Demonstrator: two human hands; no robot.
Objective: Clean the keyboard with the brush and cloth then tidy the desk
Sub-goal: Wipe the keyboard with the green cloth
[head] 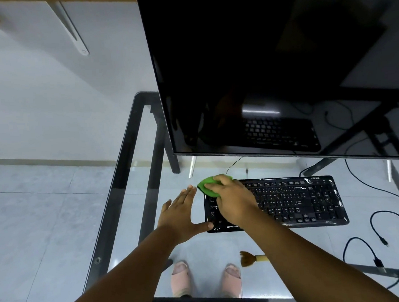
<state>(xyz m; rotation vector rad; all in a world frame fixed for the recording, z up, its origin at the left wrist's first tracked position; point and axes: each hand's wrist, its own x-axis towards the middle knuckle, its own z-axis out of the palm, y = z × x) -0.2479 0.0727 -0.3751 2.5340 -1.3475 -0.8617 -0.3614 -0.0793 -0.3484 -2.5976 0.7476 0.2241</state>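
Green cloth [208,185] sits bunched under my right hand [233,202], whose fingers curl over it and press it onto the far left corner of the black keyboard [296,201]. My left hand [181,215] lies flat on the glass table [126,177], fingers straight and spread, thumb touching the keyboard's near left corner. The keyboard lies near the middle of the table, below the dark monitor [270,66]. The brush [250,259] lies toward the near edge, its handle hidden beneath my right forearm. Black cables [372,245] trail along the right side.
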